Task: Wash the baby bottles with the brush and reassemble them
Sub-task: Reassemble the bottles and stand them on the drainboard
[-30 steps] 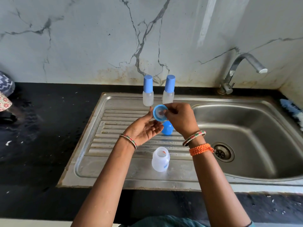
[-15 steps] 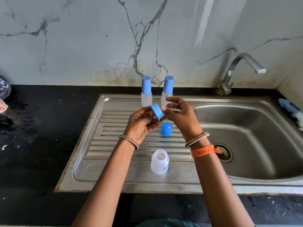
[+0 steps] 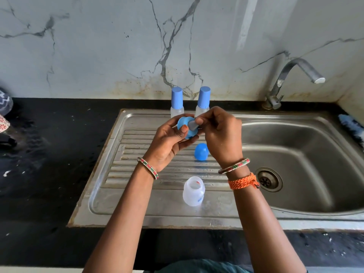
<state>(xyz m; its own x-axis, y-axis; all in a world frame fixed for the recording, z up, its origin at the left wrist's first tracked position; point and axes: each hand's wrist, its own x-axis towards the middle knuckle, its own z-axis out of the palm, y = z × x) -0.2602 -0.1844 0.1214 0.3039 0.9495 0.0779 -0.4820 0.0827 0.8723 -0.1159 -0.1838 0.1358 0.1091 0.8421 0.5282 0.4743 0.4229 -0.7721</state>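
Note:
My left hand (image 3: 167, 143) grips a blue screw ring (image 3: 186, 127) above the draining board. My right hand (image 3: 220, 134) pinches the clear teat (image 3: 192, 124) that pokes through the ring. An open, translucent bottle body (image 3: 193, 191) stands upright on the draining board (image 3: 122, 174), near its front edge. A blue cap (image 3: 201, 151) lies on the ribs just behind my right wrist. Two assembled bottles with blue caps, one (image 3: 176, 102) on the left and the other (image 3: 203, 101) on the right, stand at the back of the sink unit.
The sink basin (image 3: 307, 154) with its drain (image 3: 268, 179) lies to the right, under a steel tap (image 3: 291, 79). A blue and white brush (image 3: 352, 128) rests at the basin's far right rim. Black counter (image 3: 49, 164) surrounds the sink; patterned items sit at the left edge.
The ring has turned in my left hand so the teat side faces me, and my right fingers have closed on the teat. Both hands stayed above the draining board.

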